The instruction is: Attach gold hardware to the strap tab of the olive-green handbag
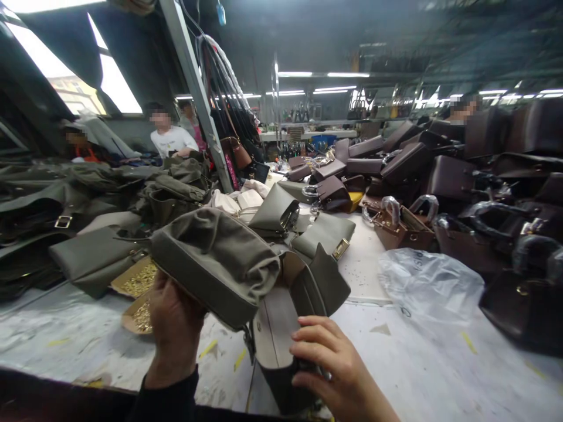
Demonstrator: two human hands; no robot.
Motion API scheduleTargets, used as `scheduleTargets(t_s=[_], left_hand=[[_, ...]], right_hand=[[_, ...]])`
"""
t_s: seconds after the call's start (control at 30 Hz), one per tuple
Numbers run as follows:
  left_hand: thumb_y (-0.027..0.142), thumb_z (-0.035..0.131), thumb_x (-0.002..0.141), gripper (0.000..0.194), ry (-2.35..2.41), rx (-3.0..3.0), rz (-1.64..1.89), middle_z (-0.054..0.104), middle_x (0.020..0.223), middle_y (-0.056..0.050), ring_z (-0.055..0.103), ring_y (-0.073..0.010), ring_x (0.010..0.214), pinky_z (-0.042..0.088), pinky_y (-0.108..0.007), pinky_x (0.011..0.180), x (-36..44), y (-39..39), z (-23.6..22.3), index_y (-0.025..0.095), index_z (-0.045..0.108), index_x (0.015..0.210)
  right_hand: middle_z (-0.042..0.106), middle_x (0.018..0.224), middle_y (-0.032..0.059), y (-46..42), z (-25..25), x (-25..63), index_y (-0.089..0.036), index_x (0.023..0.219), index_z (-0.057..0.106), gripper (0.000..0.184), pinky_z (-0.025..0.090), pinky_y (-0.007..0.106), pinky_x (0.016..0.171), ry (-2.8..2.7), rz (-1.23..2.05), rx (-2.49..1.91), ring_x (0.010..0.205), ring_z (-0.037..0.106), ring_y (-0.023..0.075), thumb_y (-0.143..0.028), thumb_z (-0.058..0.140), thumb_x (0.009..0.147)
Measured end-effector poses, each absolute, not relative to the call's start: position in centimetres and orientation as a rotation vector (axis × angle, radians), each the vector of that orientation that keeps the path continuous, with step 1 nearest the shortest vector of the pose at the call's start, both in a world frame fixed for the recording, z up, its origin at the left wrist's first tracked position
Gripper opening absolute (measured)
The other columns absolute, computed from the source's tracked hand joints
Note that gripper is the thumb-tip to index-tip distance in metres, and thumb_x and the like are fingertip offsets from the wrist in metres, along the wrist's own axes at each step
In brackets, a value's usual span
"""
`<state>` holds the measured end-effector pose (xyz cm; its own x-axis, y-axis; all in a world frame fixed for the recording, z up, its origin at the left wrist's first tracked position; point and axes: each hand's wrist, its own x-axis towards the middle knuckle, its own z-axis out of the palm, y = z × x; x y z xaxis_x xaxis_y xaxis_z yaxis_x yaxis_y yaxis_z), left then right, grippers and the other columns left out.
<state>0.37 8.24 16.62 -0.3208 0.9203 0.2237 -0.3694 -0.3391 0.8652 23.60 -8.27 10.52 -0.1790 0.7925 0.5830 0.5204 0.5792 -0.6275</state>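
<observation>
An olive-green handbag (211, 264) is held up in front of me, tilted over the table. Its soft, wrinkled body leans to the left, while an opening on the right shows a pale lining (276, 328). My left hand (173, 328) grips the body from below, with its fingers partly hidden beneath it. At the open side, my right hand (334, 363) has its fingers bent over the edge of the dark green leather; its thumb is partly hidden. Two cardboard trays of small gold-coloured metal parts (138, 281) lie just behind my left hand.
Green bags (97, 258) are heaped on the left, and brown handbags (404, 228) with plastic-wrapped handles on the right. A clear plastic bag (431, 287) lies on the white table (440, 375). A metal post (197, 94) rises behind; people (171, 138) are farther back.
</observation>
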Motion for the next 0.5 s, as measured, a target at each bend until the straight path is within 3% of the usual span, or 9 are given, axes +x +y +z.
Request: scheduleTargets(t_s=[0.1,0.2,0.33,0.5], left_hand=[[0.032,0.085,0.073,0.065,0.816,1.028,1.724,0.077,0.109,0.002,0.071,-0.0134,0.084,0.059,-0.018,0.072,1.7,7.1,17.5,0.030,0.061,0.134],[0.031,0.083,0.074,0.080,0.864,1.175,1.420,0.078,0.103,-0.003,0.074,-0.0182,0.080,0.059,-0.019,0.064,2.8,7.2,18.1,0.030,0.049,0.147],[0.034,0.076,0.076,0.078,0.899,1.285,1.039,0.079,0.102,-0.009,0.076,-0.0253,0.083,0.060,-0.027,0.065,4.0,8.0,18.0,0.020,0.049,0.147],[0.032,0.069,0.083,0.066,0.940,1.610,0.973,0.072,0.128,-0.012,0.071,-0.0308,0.111,0.061,-0.036,0.087,5.0,7.2,16.2,0.020,0.052,0.146]], right_hand=[[0.068,0.103,0.0082,-8.2,10.5,23.2,-0.026,0.117,0.065,0.025,0.057,0.041,0.084,-1.857,0.277,-1.055,0.101,0.062,0.0275,-0.033,0.071,0.094],[0.065,0.096,0.0074,-8.2,10.3,23.0,-0.025,0.114,0.066,0.021,0.055,0.038,0.072,-1.850,0.233,-1.053,0.089,0.060,0.0251,-0.037,0.066,0.097],[0.064,0.093,0.0067,-8.0,9.9,23.1,-0.024,0.115,0.064,0.025,0.052,0.035,0.067,-1.865,0.190,-1.044,0.082,0.059,0.0228,-0.042,0.062,0.099],[0.063,0.089,0.0045,-7.1,8.9,23.0,-0.024,0.110,0.062,0.034,0.052,0.032,0.066,-1.871,0.172,-0.939,0.079,0.059,0.0202,-0.055,0.059,0.098]])
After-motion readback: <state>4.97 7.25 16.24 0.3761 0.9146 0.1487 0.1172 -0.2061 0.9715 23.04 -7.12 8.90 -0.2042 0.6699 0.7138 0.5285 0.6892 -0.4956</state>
